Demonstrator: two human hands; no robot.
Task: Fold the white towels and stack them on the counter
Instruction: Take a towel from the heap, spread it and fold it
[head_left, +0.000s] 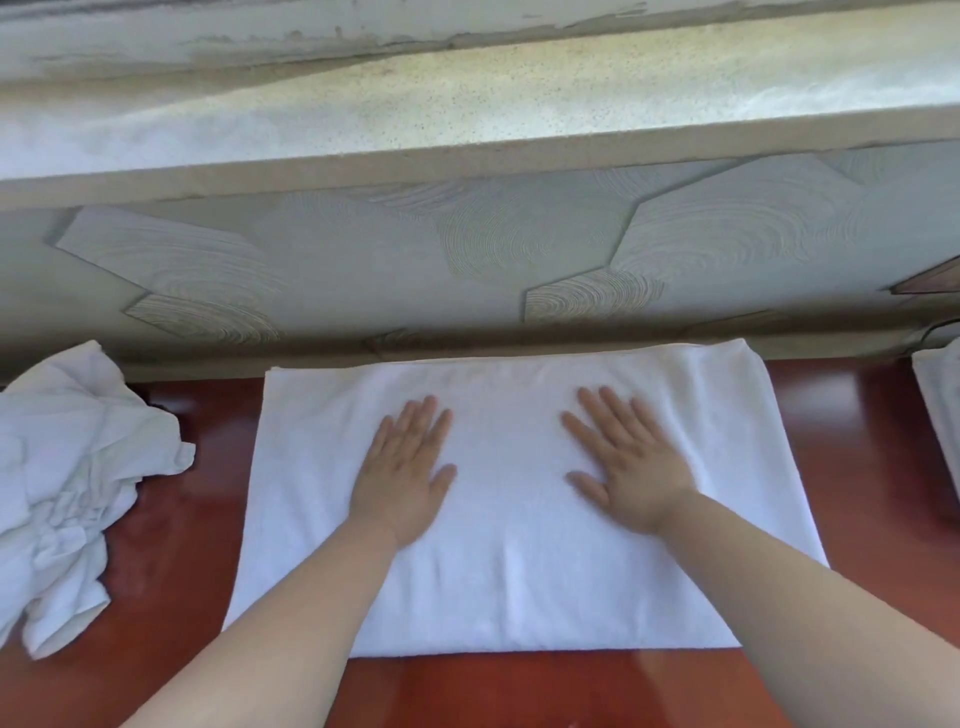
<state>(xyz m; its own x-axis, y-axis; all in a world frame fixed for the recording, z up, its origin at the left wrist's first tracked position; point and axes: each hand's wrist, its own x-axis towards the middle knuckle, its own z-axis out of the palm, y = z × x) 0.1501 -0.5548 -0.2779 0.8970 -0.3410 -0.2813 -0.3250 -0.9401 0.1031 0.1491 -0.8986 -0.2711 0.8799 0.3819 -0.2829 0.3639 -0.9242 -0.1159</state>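
in the head view i see the left hand (402, 480) and the right hand (631, 470) lying flat, palms down, on the folded white towel (511, 587), fingers straight and a little spread. the towel lies in the middle of the red counter (171, 587), its far edge at the counter's back edge. a crumpled towel (67, 483) lies at the left edge, another towel (940, 410) at the right edge.

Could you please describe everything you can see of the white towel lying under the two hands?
The towel is white terry-looking cloth, laid flat as a smooth, wide rectangle, apparently folded, on the glossy red-brown counter. Its far edge lies along the wall. The left hand and right hand press on it, palms down, fingers straight.
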